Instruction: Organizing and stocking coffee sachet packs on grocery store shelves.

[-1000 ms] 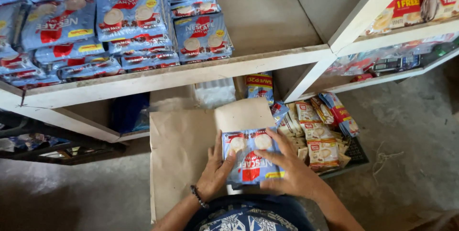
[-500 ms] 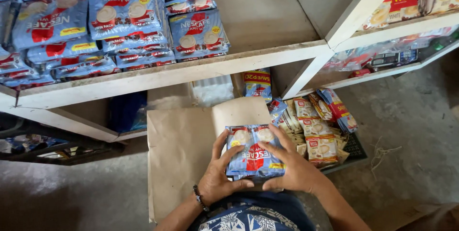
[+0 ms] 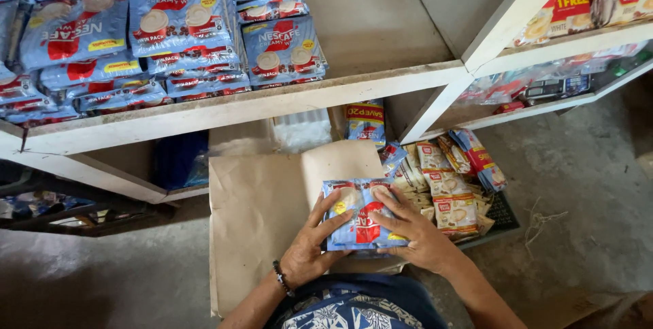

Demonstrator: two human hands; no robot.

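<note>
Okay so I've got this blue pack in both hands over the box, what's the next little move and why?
Probably lift the blue pack up toward the shelf: both the left hand and right hand already grip it, and bare shelf space shows beside the stacked blue packs.

We see a glossy plastic pack (image 3: 360,217), blue and crinkled, catching the light under the left hand (image 3: 314,247) and the right hand (image 3: 416,234). Beneath it lies a matt brown cardboard box (image 3: 262,213) with smooth flaps. The shelf (image 3: 286,101) is painted wood, white and scuffed, its edge chipped. The stacked packs (image 3: 183,23) on it share the same shiny film. The floor (image 3: 585,206) is rough grey concrete. A beaded bracelet (image 3: 281,278) circles the left wrist.
</note>
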